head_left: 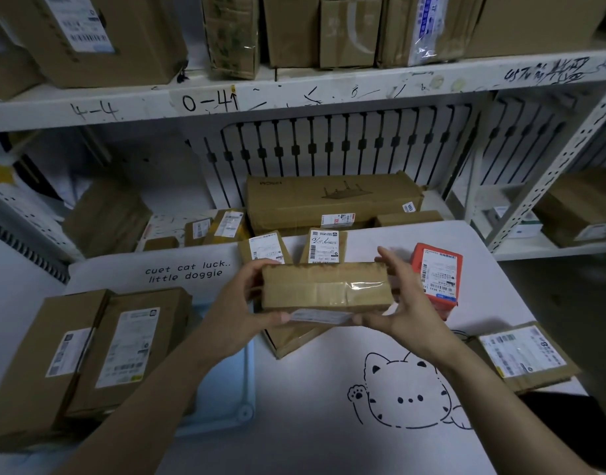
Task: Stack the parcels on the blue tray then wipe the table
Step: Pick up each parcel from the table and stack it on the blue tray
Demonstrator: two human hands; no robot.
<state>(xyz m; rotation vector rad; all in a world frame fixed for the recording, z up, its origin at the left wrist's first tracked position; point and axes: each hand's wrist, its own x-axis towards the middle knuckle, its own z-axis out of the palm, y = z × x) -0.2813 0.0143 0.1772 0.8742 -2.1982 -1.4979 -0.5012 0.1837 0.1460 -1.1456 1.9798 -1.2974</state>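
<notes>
I hold a long brown taped parcel point(325, 286) above the middle of the white table point(294, 423), my left hand point(240, 310) on its left end and my right hand point(401, 303) on its right end. On the blue tray point(226, 399) at the left lie two flat brown parcels point(123, 347) side by side, covering most of it. A red parcel point(438, 279) stands behind my right hand. Under the held parcel a flat brown parcel point(294, 337) lies on the table. Two small labelled parcels point(324, 246) stand at the table's far edge. Another flat parcel point(524, 354) lies at the right edge.
Behind the table a big long carton point(332, 200) and several small boxes sit on a low shelf. A white metal rack point(294, 94) above carries more cartons. A rack upright point(548, 173) stands at the right. The table top has a cat drawing point(404, 392).
</notes>
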